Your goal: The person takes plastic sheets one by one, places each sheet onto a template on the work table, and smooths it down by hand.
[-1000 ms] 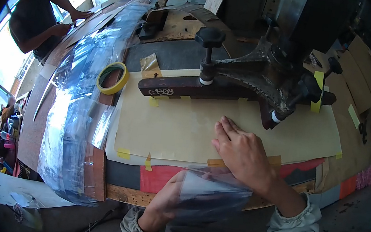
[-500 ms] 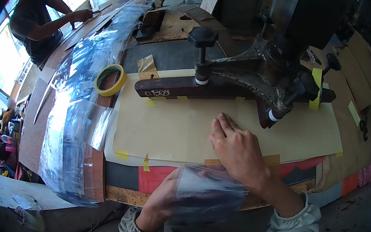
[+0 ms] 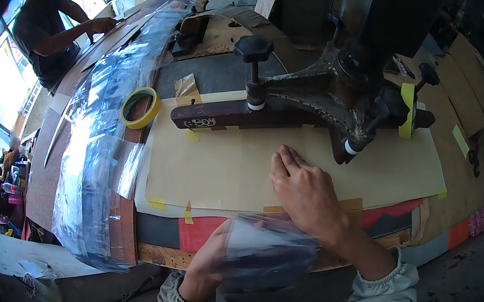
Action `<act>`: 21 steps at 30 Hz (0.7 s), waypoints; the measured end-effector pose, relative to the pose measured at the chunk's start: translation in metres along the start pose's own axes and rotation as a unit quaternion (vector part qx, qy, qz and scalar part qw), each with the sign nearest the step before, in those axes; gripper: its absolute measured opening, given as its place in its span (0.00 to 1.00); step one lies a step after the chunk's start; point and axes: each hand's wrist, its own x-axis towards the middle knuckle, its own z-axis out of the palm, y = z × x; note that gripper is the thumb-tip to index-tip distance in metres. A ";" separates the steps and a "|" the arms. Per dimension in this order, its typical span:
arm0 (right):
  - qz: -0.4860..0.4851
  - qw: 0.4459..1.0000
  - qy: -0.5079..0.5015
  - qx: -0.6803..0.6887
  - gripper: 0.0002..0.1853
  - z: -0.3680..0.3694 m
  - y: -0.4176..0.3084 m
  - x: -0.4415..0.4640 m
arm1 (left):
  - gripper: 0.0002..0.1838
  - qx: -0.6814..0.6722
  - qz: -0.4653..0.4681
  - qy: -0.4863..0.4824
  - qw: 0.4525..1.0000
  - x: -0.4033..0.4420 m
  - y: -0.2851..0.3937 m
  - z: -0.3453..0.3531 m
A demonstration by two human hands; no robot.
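Note:
Under the clear plastic sheets (image 3: 270, 252) at the table's front edge, my left hand (image 3: 212, 255) holds their left side; its fingers are partly hidden behind the plastic. My right hand (image 3: 308, 198) rests palm down on the cream paper (image 3: 222, 166), fingers together and pointing forward. Brown tape (image 3: 353, 206) lies by my right wrist. Small yellow tape pieces (image 3: 157, 203) mark the paper's edges. Beyond my right hand, a dark bar (image 3: 222, 117) lies across the paper beneath a metal clamp arm (image 3: 303, 92).
A yellow tape roll (image 3: 140, 108) sits left of the paper, on long strips of clear plastic (image 3: 94, 151). Another yellow roll (image 3: 406, 111) hangs at the bar's right end. A co-worker (image 3: 48, 30) stands at the far left table side. Brown cardboard (image 3: 467, 88) is at right.
The view has shifted slightly, so the clamp and bar appear farther left. The co-worker's arms have moved. My hands keep nearly the same pose on the paper and plastic.

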 end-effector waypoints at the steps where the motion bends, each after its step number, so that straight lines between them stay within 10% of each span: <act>1: -0.001 1.000 0.001 0.000 0.17 0.000 0.000 0.000 | 0.15 -0.002 -0.002 0.000 1.000 0.000 0.000 0.000; 21: -0.004 1.000 0.002 0.014 0.16 -0.001 0.003 0.001 | 0.15 -0.048 -0.015 -0.023 0.998 0.005 -0.004 -0.002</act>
